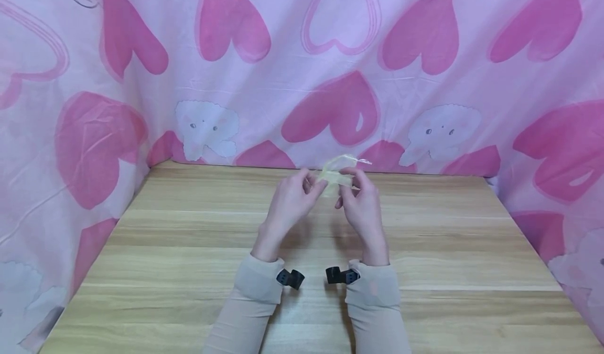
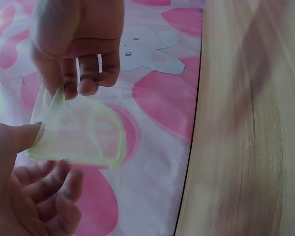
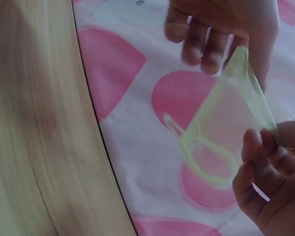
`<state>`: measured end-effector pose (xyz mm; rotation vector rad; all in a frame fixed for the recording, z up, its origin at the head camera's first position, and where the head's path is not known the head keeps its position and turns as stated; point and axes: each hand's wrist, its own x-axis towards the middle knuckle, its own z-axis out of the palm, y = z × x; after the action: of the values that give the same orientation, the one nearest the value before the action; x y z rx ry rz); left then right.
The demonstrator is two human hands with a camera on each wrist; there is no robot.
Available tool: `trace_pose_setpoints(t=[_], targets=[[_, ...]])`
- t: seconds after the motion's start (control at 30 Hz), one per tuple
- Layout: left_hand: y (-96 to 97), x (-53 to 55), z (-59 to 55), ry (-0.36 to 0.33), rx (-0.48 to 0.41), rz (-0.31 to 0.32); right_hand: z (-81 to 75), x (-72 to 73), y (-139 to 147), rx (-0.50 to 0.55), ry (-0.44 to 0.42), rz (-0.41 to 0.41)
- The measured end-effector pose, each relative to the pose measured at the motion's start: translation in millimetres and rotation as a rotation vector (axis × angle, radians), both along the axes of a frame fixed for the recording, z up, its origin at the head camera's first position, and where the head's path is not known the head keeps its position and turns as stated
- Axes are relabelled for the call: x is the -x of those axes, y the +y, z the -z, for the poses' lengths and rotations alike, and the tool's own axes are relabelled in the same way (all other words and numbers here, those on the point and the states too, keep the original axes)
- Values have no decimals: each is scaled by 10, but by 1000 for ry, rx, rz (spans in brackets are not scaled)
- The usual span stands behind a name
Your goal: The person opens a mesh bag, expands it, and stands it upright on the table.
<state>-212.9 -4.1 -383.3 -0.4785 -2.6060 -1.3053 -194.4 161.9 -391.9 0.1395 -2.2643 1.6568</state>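
Between the two hands hangs a small sheer pale-yellow drawstring pouch [image 1: 334,178], held up near the table's far edge. My left hand [image 1: 290,199] pinches one side of it between thumb and fingers, the thumb lying on the cloth in the left wrist view. On the opposite side, thumb and index of my right hand [image 1: 363,202] grip the thin fabric, the remaining fingers loosely bent. Its cloth [image 2: 88,130] is stretched so the pink hearts behind show through. A pale cord loop [image 3: 206,172] dangles from the pouch in the right wrist view.
A light wood-grain table [image 1: 198,286] spreads under both forearms. Pink cloth [image 1: 264,92] printed with hearts and white animals hangs behind and along both sides. Each sleeve cuff carries a small black camera [image 1: 290,278].
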Motion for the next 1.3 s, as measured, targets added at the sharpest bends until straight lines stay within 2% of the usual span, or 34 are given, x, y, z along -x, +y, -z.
trace_pose_setpoints(t=[0.07, 0.13, 0.2, 0.23, 0.33, 0.47, 0.57, 0.7, 0.77, 0.83, 0.97, 1.07, 1.13, 1.23, 1.3], targets=[[-6, -8, 7, -75, -21, 33, 4, -7, -11, 56, -12, 25], [0, -10, 12, -117, -38, 79, 3, -12, -19, 106, -17, 39], [3, -12, 10, -118, -57, 107, -7, -13, -34, 143, -8, 31], [0, -10, 5, -92, -56, 102, -15, -11, -46, 151, -3, 19], [-24, -7, -6, -12, -61, 36, -30, -2, -88, 131, -10, -16], [-64, 26, -20, 99, -83, -84, -43, 18, -134, 19, -38, 1], [-77, 52, -20, 184, -121, -143, -59, 30, -178, -55, -36, 11], [-67, 64, 14, 231, -135, -196, -59, 28, -234, -72, -46, 19], [-69, 69, 32, 203, -124, -215, -57, 26, -253, -61, -43, 23], [-83, 78, 48, 135, -125, -207, -60, 26, -262, -55, -33, 22], [-125, 111, 69, -64, -246, -49, -73, 30, -242, -58, -29, 1], [-118, 115, 87, -125, -350, 36, -64, 26, -217, -57, -53, -20], [-97, 107, 99, -94, -351, 10, -57, 20, -212, -57, -66, -32], [-69, 96, 115, -16, -282, -77, -52, 8, -227, -38, -74, -30], [-66, 88, 114, 25, -231, -111, -55, 2, -242, -6, -79, -18]])
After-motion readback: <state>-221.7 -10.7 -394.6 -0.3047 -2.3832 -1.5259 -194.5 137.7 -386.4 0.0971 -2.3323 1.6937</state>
